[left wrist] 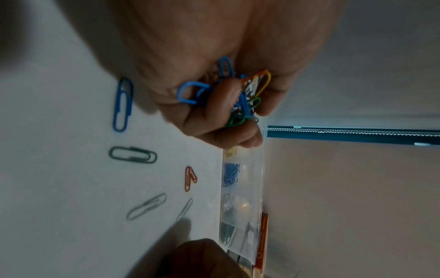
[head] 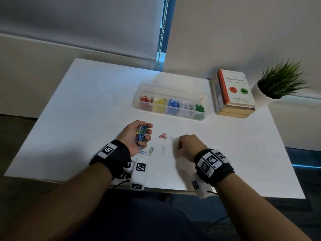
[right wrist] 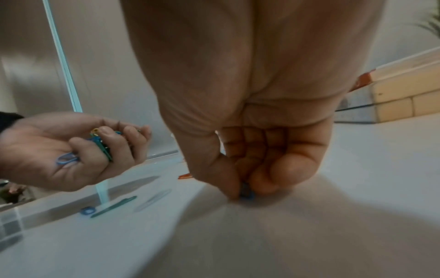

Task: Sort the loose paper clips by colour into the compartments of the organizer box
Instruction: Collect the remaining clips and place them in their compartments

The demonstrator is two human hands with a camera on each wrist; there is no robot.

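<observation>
The clear organizer box (head: 139, 94) stands open at the back of the white table (head: 86, 119), with red, yellow, blue, white and green clips in separate compartments. My left hand (head: 145, 134) is palm up and grips a mixed bunch of paper clips (head: 141, 133), also seen in the left wrist view as the bunch (left wrist: 240, 101). My right hand (head: 180, 145) is curled knuckles up, and its thumb and finger pinch a blue clip (right wrist: 246, 191) against the table. Between the hands lie two red clips (head: 163, 136), a white clip (head: 171, 138), a green clip (head: 151, 150), a pale clip (head: 163, 149) and a blue clip (head: 142, 152).
A stack of books (head: 232, 94) lies right of the box, with a potted plant (head: 278, 84) beyond it. A blind chain (head: 162, 32) hangs behind the table. The table's front edge (head: 165, 189) runs just under my wrists.
</observation>
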